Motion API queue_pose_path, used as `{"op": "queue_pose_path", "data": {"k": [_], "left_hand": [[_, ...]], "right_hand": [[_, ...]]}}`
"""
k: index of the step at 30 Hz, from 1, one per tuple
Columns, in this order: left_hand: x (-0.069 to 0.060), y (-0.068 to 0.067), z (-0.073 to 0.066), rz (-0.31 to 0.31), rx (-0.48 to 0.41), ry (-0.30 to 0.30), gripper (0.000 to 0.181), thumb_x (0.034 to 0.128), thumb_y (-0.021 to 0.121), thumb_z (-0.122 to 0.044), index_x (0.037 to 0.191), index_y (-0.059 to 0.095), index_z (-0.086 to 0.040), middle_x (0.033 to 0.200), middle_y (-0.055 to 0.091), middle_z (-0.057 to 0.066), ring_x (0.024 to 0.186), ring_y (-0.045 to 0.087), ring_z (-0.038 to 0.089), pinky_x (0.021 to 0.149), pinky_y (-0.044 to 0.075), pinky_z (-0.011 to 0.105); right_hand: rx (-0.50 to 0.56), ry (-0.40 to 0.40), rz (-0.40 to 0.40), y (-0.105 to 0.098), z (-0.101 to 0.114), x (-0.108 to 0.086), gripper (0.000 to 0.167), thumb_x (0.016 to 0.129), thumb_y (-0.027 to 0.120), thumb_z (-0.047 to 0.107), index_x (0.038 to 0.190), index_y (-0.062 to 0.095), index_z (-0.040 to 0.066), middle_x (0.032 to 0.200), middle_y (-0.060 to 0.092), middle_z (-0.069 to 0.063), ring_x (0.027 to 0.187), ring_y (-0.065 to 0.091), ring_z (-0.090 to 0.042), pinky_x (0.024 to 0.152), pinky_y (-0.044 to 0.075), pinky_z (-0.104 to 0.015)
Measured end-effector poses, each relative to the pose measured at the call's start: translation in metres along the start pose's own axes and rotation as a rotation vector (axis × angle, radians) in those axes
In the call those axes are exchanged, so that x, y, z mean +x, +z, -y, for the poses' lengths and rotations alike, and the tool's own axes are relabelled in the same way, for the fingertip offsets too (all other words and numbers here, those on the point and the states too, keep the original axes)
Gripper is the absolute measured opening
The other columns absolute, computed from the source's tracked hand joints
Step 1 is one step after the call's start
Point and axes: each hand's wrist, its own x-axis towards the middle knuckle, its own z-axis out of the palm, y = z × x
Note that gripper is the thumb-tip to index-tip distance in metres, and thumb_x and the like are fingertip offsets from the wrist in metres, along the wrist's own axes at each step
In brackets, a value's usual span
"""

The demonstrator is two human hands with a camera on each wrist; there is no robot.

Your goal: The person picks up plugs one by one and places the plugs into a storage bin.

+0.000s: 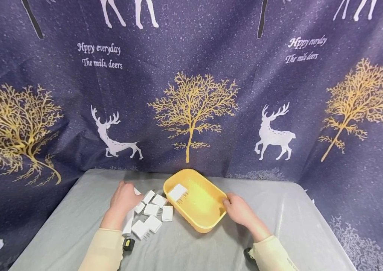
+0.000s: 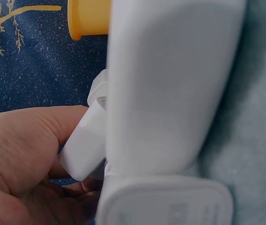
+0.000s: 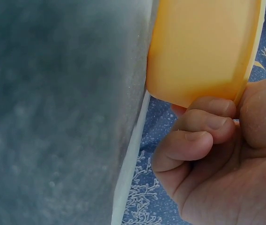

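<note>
A yellow plastic basket (image 1: 199,203) stands on the grey-covered table, with one white power adapter (image 1: 178,192) inside at its left end. My right hand (image 1: 240,210) grips the basket's right rim; in the right wrist view the thumb and curled fingers close over its edge. To the left of the basket lie several loose white power adapters (image 1: 151,209), some with thin dark prongs. My left hand (image 1: 123,196) is at the far left of this group. In the left wrist view a white adapter (image 2: 84,145) sits between its thumb and fingers; the fingertips are partly hidden.
Large white adapters (image 2: 166,89) stand close to the left wrist camera and block much of its view. A dark blue curtain (image 1: 211,56) with deer and trees hangs behind the table (image 1: 296,218). Black wrist straps (image 1: 128,244) show at the sleeves.
</note>
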Motion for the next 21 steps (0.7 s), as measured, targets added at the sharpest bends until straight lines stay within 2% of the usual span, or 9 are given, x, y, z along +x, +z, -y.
{"op": "queue_pose_path", "data": {"k": [10,21], "left_hand": [[-0.0009,-0.0005,-0.0008,0.008,0.005,0.002,0.047,0.0864,0.08,-0.026,0.11,0.072,0.015,0.123,0.059,0.042,0.101,0.068,0.054,0.088,0.058,0.065],[-0.0001,-0.0016,-0.0031,-0.021,0.004,0.023,0.038,0.0873,0.08,-0.024,0.097,0.073,0.011,0.109,0.063,0.034,0.093,0.067,0.048,0.084,0.058,0.063]], "right_hand": [[-0.012,-0.005,-0.004,0.0007,-0.0018,-0.0009,0.021,0.11,0.058,0.01,0.09,0.06,0.012,0.072,0.051,0.0,0.068,0.053,-0.019,0.068,0.048,-0.043],[-0.015,-0.009,-0.01,0.0015,-0.0027,0.0011,0.02,0.111,0.058,0.011,0.091,0.06,0.013,0.073,0.053,0.0,0.07,0.055,-0.02,0.07,0.05,-0.044]]}}
